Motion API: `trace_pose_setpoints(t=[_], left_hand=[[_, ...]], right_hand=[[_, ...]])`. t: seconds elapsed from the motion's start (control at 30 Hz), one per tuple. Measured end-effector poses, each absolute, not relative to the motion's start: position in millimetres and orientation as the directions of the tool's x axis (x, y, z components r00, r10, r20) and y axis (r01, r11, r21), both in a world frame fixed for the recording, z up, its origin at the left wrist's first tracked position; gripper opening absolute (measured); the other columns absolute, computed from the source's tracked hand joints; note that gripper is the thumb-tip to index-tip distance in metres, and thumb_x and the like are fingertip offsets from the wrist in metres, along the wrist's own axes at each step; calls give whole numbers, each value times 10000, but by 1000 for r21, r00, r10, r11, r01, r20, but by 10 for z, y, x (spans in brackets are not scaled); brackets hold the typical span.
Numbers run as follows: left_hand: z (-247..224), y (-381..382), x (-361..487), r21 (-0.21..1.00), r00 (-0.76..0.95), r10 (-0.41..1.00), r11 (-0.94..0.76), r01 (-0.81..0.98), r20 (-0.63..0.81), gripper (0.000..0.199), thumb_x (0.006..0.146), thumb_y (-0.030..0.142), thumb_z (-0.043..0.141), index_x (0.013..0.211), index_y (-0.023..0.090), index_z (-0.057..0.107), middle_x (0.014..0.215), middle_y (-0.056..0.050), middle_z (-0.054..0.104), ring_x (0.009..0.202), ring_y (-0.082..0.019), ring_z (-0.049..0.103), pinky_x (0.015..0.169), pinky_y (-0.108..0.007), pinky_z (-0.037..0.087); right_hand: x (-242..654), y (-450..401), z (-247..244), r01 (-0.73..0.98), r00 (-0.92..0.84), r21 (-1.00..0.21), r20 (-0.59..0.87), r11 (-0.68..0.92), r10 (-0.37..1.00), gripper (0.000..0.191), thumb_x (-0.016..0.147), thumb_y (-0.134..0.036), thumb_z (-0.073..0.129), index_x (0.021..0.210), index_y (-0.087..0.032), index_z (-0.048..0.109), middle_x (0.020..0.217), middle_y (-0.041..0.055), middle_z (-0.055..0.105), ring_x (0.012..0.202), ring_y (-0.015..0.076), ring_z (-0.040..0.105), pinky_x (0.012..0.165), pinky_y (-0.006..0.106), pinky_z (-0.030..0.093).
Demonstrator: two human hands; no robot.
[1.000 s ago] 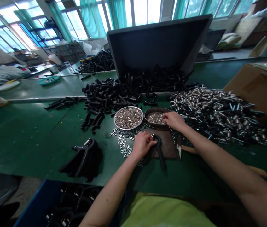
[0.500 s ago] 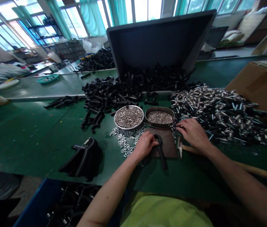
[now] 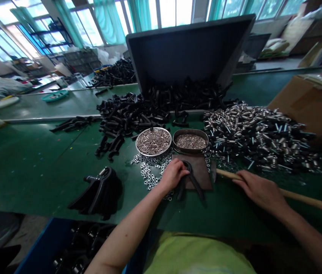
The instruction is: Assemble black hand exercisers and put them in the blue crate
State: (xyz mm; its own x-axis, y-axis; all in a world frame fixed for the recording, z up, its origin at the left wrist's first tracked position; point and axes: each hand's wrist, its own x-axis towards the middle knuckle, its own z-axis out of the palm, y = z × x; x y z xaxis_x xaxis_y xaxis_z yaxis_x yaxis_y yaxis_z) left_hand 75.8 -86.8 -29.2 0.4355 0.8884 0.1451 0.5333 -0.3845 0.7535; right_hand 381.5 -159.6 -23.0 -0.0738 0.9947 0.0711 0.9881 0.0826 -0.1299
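Note:
My left hand (image 3: 174,176) pinches the ringed top of a black two-legged plastic part (image 3: 197,186) and keeps it on a flat brown plate (image 3: 206,177). The part's legs point toward me. To the right, my right hand (image 3: 260,190) has its fingers around the wooden handle of a hammer (image 3: 302,197), which lies low over the table with its metal head beside the plate. Behind the plate stand a round dish of small metal pins (image 3: 153,141) and an oval tin of tiny metal pieces (image 3: 191,141). Loose nuts (image 3: 151,177) lie scattered left of the plate.
A tipped grey bin (image 3: 189,53) spills black plastic parts (image 3: 129,114) at the back. Metal fittings with black pieces (image 3: 257,137) are heaped at right, before a cardboard box (image 3: 306,101). Stacked black parts (image 3: 98,194) stand at left, above a blue crate (image 3: 39,247).
My right hand has moved from beside the oval tin down and right onto the hammer handle. The black part's legs now show spread apart under my left hand.

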Motion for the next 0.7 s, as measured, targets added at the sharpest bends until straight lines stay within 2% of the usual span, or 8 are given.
trace_pose_setpoints(t=[0.13,0.2,0.3,0.4,0.47,0.6,0.63,0.7], left_hand=[[-312,-886,754,798,408,899,-361,482,161,173,786,255,639,684,181,521,779,0,497,770,-150,485,700,-261,391],[-322,-888,747,816,408,897,-359,453,168,170,776,255,654,682,176,535,787,-1,501,774,-148,490,705,-259,395],[-327,-885,744,824,371,915,-328,461,157,161,750,254,683,678,174,565,808,-3,511,798,-149,502,723,-262,400],[-324,-887,749,823,327,937,-282,493,125,161,738,261,696,666,174,581,793,-3,515,799,-154,508,723,-267,403],[-323,-891,752,825,319,941,-269,496,115,165,739,266,695,660,173,584,785,-5,520,797,-158,514,723,-269,406],[-327,-887,747,832,330,935,-282,478,127,170,734,265,699,651,172,584,774,0,525,785,-150,519,708,-254,402],[-328,-881,744,831,335,934,-285,477,128,170,731,265,702,651,171,584,771,1,524,780,-148,518,704,-251,400],[-323,-863,736,828,348,930,-288,481,121,168,725,266,706,656,171,586,765,3,522,770,-145,516,694,-246,397]], right_hand=[[3399,-1466,208,865,-21,-496,112,74,994,355,913,-410,308,1120,-249,546,797,43,681,642,199,631,565,297,432],[3141,-1382,350,785,-34,-603,191,145,981,390,928,-381,281,1209,-233,507,866,61,688,690,193,641,595,284,445],[2846,-1236,336,795,-99,-569,221,211,970,363,923,-344,324,1216,-250,516,991,66,690,812,211,650,674,289,449],[2744,-1123,192,894,-188,-409,32,185,982,301,910,-345,379,1139,-306,571,920,26,713,775,213,657,646,281,433],[2748,-1101,154,916,-203,-356,-20,182,979,303,918,-362,370,1132,-315,579,891,19,719,748,211,659,625,278,425],[2762,-1150,205,847,-167,-468,215,251,962,359,938,-314,315,1228,-284,524,1077,45,684,904,219,649,731,295,447],[2760,-1160,202,844,-170,-466,236,265,957,361,936,-307,319,1233,-279,522,1098,49,676,924,222,645,746,299,448],[2762,-1164,159,885,-203,-394,152,248,967,341,924,-321,351,1199,-279,548,1032,54,697,867,236,657,707,312,451]])
